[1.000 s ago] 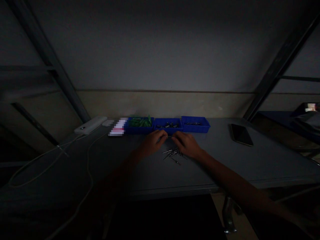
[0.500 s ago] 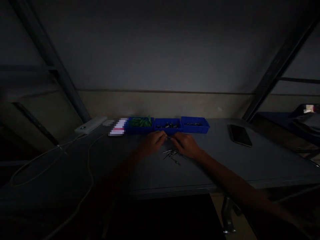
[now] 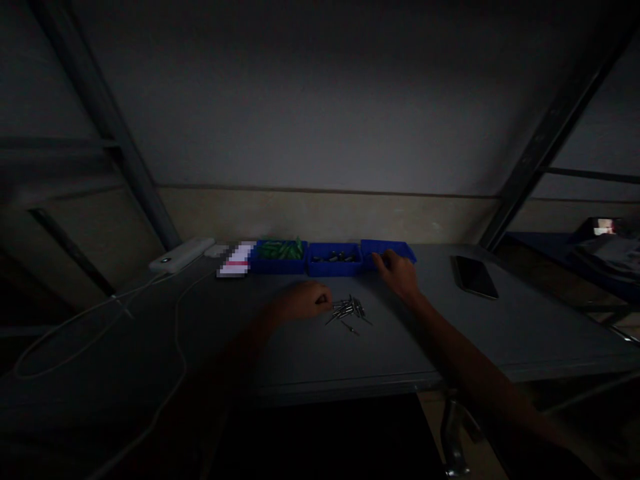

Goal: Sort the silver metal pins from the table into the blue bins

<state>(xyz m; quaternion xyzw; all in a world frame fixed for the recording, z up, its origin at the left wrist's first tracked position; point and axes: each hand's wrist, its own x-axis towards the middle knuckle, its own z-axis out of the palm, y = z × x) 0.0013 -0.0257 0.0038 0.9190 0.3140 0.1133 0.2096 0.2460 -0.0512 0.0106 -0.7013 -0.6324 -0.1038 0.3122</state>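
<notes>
My left hand (image 3: 307, 299) is closed, its fingers curled at the left edge of a pile of thin metal pins with thicker middles (image 3: 346, 308). What it holds, if anything, is too dark to make out. My right hand (image 3: 399, 273) reaches to the right blue bin (image 3: 407, 250), with its bent fingertips at the front of the bin. The fingers look drawn together, and anything between them is hidden. One single pin (image 3: 351, 328) lies just in front of the pile.
The middle blue bin (image 3: 334, 268) holds small metal parts; the left blue bin (image 3: 280, 266) holds green pieces. A lit phone (image 3: 235, 261), a white power bank (image 3: 183, 255) with a cable (image 3: 177, 320), and a dark phone (image 3: 474, 277) lie on the grey table (image 3: 300, 360).
My hands were together above the pile with a thin piece between them. They have parted: the left came down beside the pile, the right moved right to the bin.
</notes>
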